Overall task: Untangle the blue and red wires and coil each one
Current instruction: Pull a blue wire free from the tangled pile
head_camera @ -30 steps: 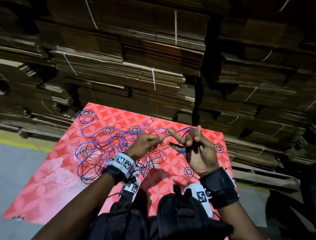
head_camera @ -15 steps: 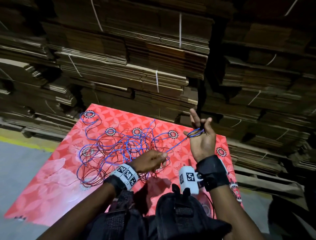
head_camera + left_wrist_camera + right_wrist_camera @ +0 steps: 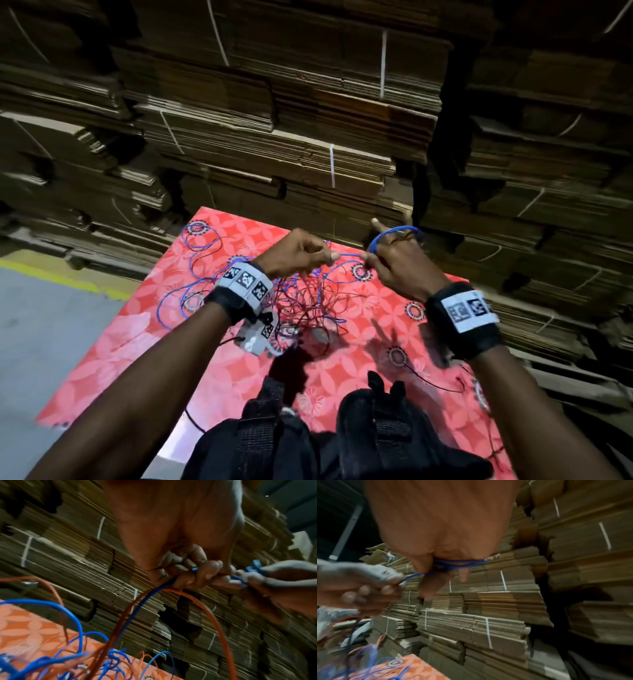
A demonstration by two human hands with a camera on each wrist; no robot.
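Note:
A tangle of blue wire (image 3: 191, 274) and red wire (image 3: 308, 301) lies on a red patterned mat (image 3: 171, 342). My left hand (image 3: 298, 253) is raised over the tangle and pinches a blue strand (image 3: 154, 592) between thumb and curled fingers; a red loop (image 3: 205, 609) hangs from it too. My right hand (image 3: 394, 260) is close beside it, with a small blue coil (image 3: 394, 233) wound round its fingers and its fingertips on the same strand. In the right wrist view the blue coil (image 3: 458, 563) crosses the fingers.
Stacks of flattened cardboard (image 3: 308, 137) tied with white straps rise close behind the mat and to the right. Grey floor (image 3: 51, 325) with a yellow line lies to the left. A black bag (image 3: 342, 438) sits at the mat's near edge.
My left hand rose from the tangle and came up next to my right hand, lifting wire with it. My right hand turned over, palm away, with the blue coil still on its fingers.

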